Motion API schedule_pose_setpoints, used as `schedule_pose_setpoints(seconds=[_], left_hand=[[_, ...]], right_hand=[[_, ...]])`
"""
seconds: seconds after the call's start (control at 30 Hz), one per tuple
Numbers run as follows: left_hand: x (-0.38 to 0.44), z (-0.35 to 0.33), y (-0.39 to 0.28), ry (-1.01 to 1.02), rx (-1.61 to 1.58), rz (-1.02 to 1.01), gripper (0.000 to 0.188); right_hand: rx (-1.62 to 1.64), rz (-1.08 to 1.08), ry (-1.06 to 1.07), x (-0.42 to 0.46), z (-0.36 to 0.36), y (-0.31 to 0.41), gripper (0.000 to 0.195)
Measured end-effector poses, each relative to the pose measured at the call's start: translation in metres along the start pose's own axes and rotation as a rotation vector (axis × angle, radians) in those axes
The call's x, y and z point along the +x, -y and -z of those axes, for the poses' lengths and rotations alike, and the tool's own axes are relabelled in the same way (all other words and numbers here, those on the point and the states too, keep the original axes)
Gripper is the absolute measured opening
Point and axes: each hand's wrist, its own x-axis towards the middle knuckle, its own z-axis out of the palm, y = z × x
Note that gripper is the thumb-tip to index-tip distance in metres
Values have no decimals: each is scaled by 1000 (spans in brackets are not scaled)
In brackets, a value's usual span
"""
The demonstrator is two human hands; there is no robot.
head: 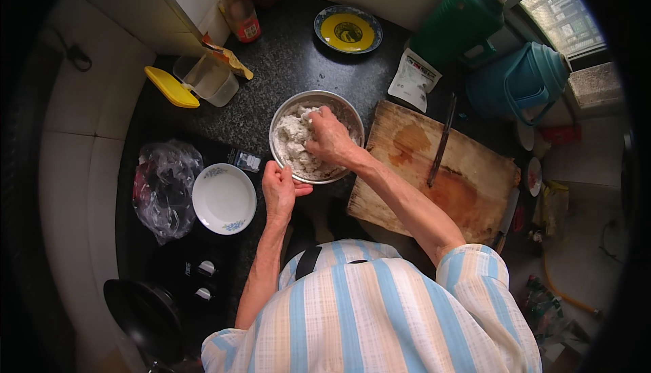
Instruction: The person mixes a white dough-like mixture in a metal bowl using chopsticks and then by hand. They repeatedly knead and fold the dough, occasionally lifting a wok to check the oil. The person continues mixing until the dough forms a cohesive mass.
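Observation:
A round metal bowl (pixel 333 98) stands on the dark speckled counter in front of me. In it lies a lumpy, whitish, floury dough (pixel 292 136), with loose crumbs around it. My left hand (pixel 280 190) grips the bowl's near left rim, thumb on top and fingers under the edge. Reaching in from the right, my right hand (pixel 329 136) has its curled fingers in the dough; the fingertips are partly hidden. To the left of my left hand is a white dish (pixel 224 199) with blue flower patterns.
A stained wooden cutting board (pixel 473 169) with dark chopsticks (pixel 442 139) lies right, a knife (pixel 508 215) at its edge. Two thermos flasks (pixel 457 22) stand behind. A yellow plate (pixel 348 29), plastic container (pixel 211 80), plastic bag (pixel 168 190) and black pan (pixel 142 317) surround the bowl.

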Motion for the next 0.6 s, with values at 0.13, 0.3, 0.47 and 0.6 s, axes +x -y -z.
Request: schedule_pose_setpoints(seconds=[0.13, 0.3, 0.47, 0.6], left_hand=[[5, 2, 3, -57, -22, -22, 12], [7, -2, 8, -103, -32, -66, 11], [13, -2, 3, -80, -26, -52, 11], [14, 4, -2, -94, 64, -52, 13]], right_hand=[[-181, 256, -100, -17, -5, 9, 27], [-291, 192, -10, -46, -24, 8, 22], [-229, 210, 47, -20, -36, -4, 20], [39, 8, 333, 0, -4, 2, 21]])
